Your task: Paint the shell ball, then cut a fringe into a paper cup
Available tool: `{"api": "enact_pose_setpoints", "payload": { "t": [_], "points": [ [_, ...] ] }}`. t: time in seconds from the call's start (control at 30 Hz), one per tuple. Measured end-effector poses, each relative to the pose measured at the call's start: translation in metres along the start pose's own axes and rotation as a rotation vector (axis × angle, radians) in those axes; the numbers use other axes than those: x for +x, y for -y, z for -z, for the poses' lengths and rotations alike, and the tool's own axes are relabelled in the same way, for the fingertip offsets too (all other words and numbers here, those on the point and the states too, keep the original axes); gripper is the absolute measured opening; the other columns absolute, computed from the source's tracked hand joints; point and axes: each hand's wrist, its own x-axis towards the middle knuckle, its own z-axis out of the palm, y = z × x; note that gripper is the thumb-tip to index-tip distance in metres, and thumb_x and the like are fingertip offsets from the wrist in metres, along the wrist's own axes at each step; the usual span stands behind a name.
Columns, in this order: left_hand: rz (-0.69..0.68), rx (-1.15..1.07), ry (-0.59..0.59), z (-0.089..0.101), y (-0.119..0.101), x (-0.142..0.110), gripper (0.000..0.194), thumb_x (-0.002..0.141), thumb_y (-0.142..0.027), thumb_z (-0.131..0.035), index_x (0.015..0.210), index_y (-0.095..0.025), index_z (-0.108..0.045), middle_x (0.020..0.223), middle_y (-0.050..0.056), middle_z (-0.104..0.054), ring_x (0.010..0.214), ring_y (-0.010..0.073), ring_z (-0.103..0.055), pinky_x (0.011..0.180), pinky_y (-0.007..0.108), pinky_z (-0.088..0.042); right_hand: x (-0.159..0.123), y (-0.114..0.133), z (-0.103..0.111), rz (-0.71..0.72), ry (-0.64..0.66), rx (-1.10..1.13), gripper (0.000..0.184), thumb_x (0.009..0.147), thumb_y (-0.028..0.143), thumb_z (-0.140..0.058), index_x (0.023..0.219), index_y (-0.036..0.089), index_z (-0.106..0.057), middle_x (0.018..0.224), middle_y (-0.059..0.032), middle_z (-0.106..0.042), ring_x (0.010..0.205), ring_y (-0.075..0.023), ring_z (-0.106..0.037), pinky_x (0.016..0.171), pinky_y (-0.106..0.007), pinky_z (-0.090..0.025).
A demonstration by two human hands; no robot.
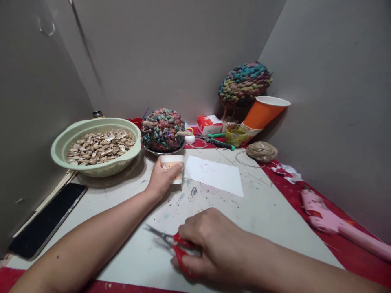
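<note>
My left hand [163,177] is wrapped round a small paper cup [176,162] with a printed pattern, near the middle of the table. The cup stands just left of a white sheet of paper [215,175]. Closer to me, my right hand [207,244] grips a pair of scissors [180,248] by the red handles. Their blades are parted and point left, with nothing visible between them. Behind the cup, a ball covered in multicoloured, lumpy material [163,130] rests in a shallow metal dish [180,149].
A green colander [58,152] of shells stands left, with a phone [49,219] in front. At the back right are pliers [221,144], an orange paper cup [262,114], a twine ball [262,151] and a second coloured ball [244,83]. A pink glue gun [324,217] lies right. Grey walls enclose the table.
</note>
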Motion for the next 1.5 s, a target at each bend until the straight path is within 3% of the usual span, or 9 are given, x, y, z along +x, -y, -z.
{"api": "enact_pose_setpoints", "payload": {
  "t": [0.13,0.33,0.5,0.7,0.97,1.17,1.27,1.37,1.5],
  "points": [
    [-0.001,0.023,0.018,0.000,0.001,0.001,0.047,0.062,-0.037,-0.083,0.096,-0.017,-0.059,0.077,0.000,-0.066,0.065,0.0148,-0.059,0.061,0.027,-0.049,-0.030,-0.038,0.015,-0.147,-0.107,0.061,0.028,0.085,0.032,-0.063,0.063,0.017,-0.054,0.055,0.0042,-0.045,0.051,-0.0093,-0.033,0.053,-0.025,-0.024],
    [-0.010,0.062,0.020,-0.002,-0.001,0.000,0.046,0.062,-0.034,-0.083,0.098,-0.018,-0.060,0.076,0.000,-0.066,0.065,0.0158,-0.060,0.061,0.028,-0.049,-0.074,-0.075,0.014,-0.395,-0.227,0.400,0.047,0.086,0.051,-0.062,0.058,0.019,-0.041,0.057,0.0054,-0.032,0.056,-0.0107,-0.029,0.052,-0.024,-0.025],
    [-0.027,0.115,0.035,-0.002,-0.001,-0.001,0.052,0.062,-0.033,-0.084,0.106,-0.020,-0.060,0.083,0.001,-0.068,0.070,0.0169,-0.062,0.064,0.028,-0.050,-0.070,-0.059,-0.006,-0.442,-0.295,0.731,0.047,0.083,0.054,-0.069,0.063,0.018,-0.046,0.060,0.0062,-0.033,0.059,-0.0099,-0.028,0.052,-0.024,-0.023],
    [-0.067,0.177,0.067,-0.002,-0.001,0.001,0.059,0.060,-0.037,-0.086,0.110,-0.019,-0.061,0.087,0.001,-0.070,0.073,0.0175,-0.064,0.067,0.029,-0.051,-0.036,-0.027,-0.018,-0.382,-0.199,1.139,0.055,0.067,0.064,-0.080,0.067,0.015,-0.054,0.058,0.0056,-0.043,0.055,-0.0078,-0.033,0.052,-0.022,-0.026],
    [-0.070,0.217,0.062,-0.003,-0.002,0.001,0.055,0.061,-0.034,-0.085,0.109,-0.019,-0.062,0.086,0.002,-0.071,0.073,0.0186,-0.064,0.066,0.028,-0.051,-0.046,-0.050,-0.005,-0.470,-0.540,1.025,0.058,0.075,0.070,-0.071,0.085,0.012,-0.067,0.065,0.0029,-0.045,0.061,-0.0108,-0.037,0.057,-0.025,-0.032],
    [-0.094,0.257,0.065,-0.003,-0.003,0.000,0.060,0.059,-0.035,-0.085,0.111,-0.019,-0.061,0.088,0.003,-0.071,0.076,0.0202,-0.066,0.069,0.029,-0.051,-0.034,-0.034,-0.008,-0.370,-0.348,1.189,0.065,0.069,0.072,-0.075,0.095,0.012,-0.069,0.079,-0.0028,-0.057,0.073,-0.0146,-0.049,0.068,-0.027,-0.043],
    [-0.113,0.283,0.065,-0.003,-0.005,-0.002,0.062,0.058,-0.034,-0.086,0.113,-0.020,-0.061,0.091,0.003,-0.072,0.081,0.0214,-0.066,0.074,0.030,-0.051,-0.033,-0.035,-0.004,-0.349,-0.395,1.195,0.065,0.066,0.072,-0.078,0.094,0.014,-0.069,0.092,-0.0078,-0.064,0.085,-0.0189,-0.056,0.076,-0.029,-0.047],
    [-0.127,0.293,0.069,-0.003,-0.005,-0.004,0.067,0.057,-0.032,-0.086,0.117,-0.021,-0.060,0.098,0.004,-0.071,0.089,0.0228,-0.067,0.081,0.032,-0.051,-0.046,-0.048,0.002,-0.363,-0.451,1.165,0.060,0.073,0.069,-0.075,0.092,0.013,-0.069,0.087,-0.0069,-0.066,0.080,-0.0169,-0.058,0.076,-0.029,-0.047],
    [-0.151,0.347,0.086,-0.005,-0.004,-0.005,0.073,0.057,-0.031,-0.086,0.124,-0.021,-0.057,0.115,0.009,-0.069,0.101,0.0253,-0.065,0.092,0.036,-0.048,-0.076,-0.066,0.006,-0.393,-0.167,1.186,0.060,0.075,0.069,-0.074,0.079,0.009,-0.069,0.076,-0.0081,-0.068,0.068,-0.0140,-0.061,0.070,-0.027,-0.047]
  ]
}}
